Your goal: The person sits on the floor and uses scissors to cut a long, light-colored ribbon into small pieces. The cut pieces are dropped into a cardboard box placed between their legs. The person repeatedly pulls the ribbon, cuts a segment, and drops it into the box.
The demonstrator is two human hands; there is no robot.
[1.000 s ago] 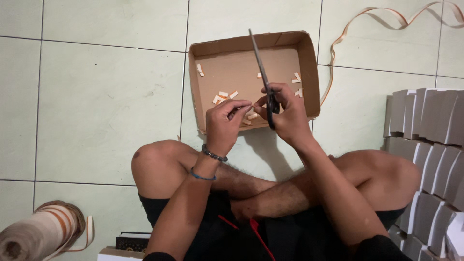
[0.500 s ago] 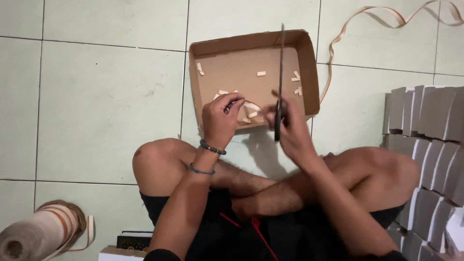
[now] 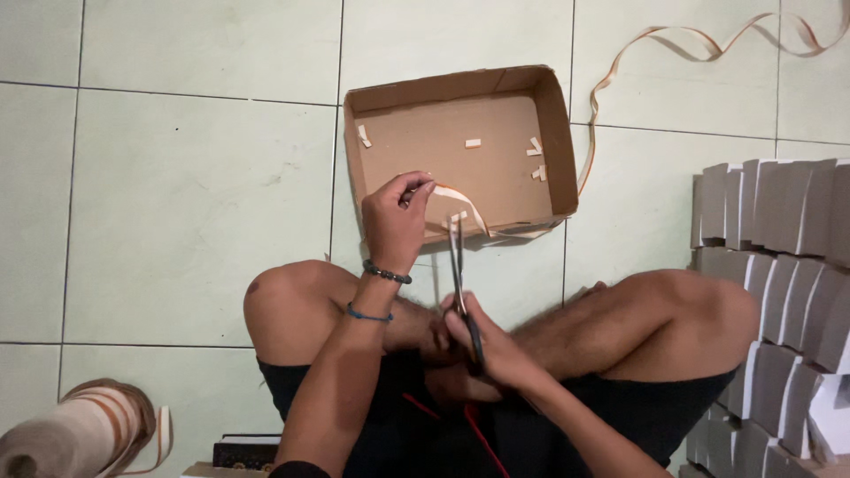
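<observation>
Cardboard box (image 3: 549,124): open, upper centre of frame on the tiled floor (image 3: 177,177), a few cut strip pieces inside.
Left hand (image 3: 396,221): your fingers pinch a tan strip (image 3: 465,202) over the box's near edge.
Right hand (image 3: 482,341): lower centre, gripping scissors (image 3: 458,265), blades pointing up at the strip.

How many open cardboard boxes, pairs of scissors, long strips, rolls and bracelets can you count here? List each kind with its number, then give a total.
Open cardboard box: 1
Scissors, in the right hand: 1
Long strip, pinched by the left hand: 1
Roll: 1
Bracelets, on the left wrist: 2
Total: 6
</observation>
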